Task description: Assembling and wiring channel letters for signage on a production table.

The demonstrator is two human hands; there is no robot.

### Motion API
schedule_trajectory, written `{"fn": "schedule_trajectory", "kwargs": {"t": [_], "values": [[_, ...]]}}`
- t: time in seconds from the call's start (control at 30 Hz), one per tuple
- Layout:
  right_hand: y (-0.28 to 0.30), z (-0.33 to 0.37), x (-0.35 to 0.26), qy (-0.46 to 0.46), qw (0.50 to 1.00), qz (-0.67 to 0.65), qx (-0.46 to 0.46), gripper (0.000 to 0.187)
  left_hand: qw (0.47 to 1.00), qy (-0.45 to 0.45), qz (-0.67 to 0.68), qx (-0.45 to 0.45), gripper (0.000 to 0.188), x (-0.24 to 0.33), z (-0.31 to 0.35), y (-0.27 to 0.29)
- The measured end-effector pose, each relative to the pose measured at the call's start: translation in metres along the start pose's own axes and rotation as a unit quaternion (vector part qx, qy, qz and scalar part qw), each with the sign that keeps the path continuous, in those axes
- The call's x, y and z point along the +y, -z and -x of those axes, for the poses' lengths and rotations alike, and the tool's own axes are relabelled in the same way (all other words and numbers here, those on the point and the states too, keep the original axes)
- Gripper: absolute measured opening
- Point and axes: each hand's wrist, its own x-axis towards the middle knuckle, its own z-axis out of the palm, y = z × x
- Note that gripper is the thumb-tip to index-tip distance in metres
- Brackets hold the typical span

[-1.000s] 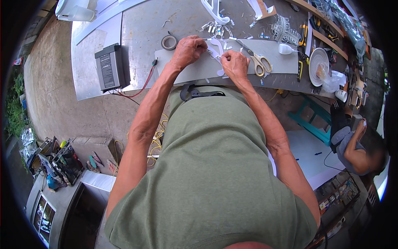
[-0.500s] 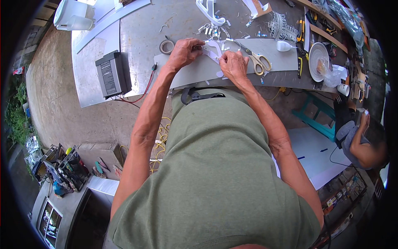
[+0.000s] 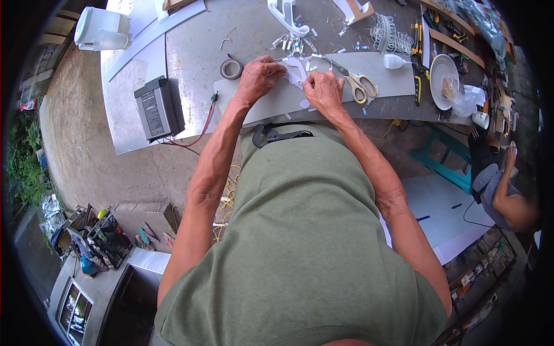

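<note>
My left hand (image 3: pixel 259 79) is closed in a pinch at one end of a small pale white strip (image 3: pixel 293 79). At its other end, the fingers of my right hand (image 3: pixel 324 89) are closed too; my knuckles hide the exact grip. A white curved piece (image 3: pixel 298 67) lies just beyond the strip. Under both hands is a grey sheet (image 3: pixel 262 106) on the metal table. Scissors with beige handles (image 3: pixel 362 88) lie to the right of my right hand, and a roll of tape (image 3: pixel 231 68) sits left of my left hand.
Small wired white modules (image 3: pixel 287 42) and white curved frames (image 3: pixel 287 17) lie farther back. A black box with leads (image 3: pixel 157 109) stands at left. Right are a coiled wire mesh (image 3: pixel 389 36), a white round dish (image 3: pixel 443 81) and pliers (image 3: pixel 418 92). A person (image 3: pixel 502 190) sits beyond a green stool (image 3: pixel 444 155).
My left hand has moved slightly to the right, nearer my right hand. The right hand stays almost in place. The whole view has shifted a little.
</note>
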Motion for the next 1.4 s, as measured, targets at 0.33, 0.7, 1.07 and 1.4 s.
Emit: {"fn": "schedule_trajectory", "kwargs": {"t": [0.33,0.7,1.07,1.4], "values": [[0.005,-0.005,0.0,-0.024,0.999,-0.009,-0.035,0.016,0.994,-0.07,-0.076,-0.024,0.014,0.003,-0.013,0.0],[0.008,-0.011,-0.003,-0.05,0.997,-0.005,-0.056,0.019,0.993,-0.066,-0.095,-0.034,0.015,0.011,-0.006,-0.005],[0.018,-0.026,-0.005,-0.076,0.991,-0.019,-0.105,0.02,0.982,-0.1,-0.161,-0.017,0.027,0.019,0.01,-0.007],[0.013,-0.016,-0.001,-0.053,0.996,-0.036,-0.062,0.02,0.961,-0.073,-0.268,0.018,0.049,0.042,0.05,-0.026]]}}
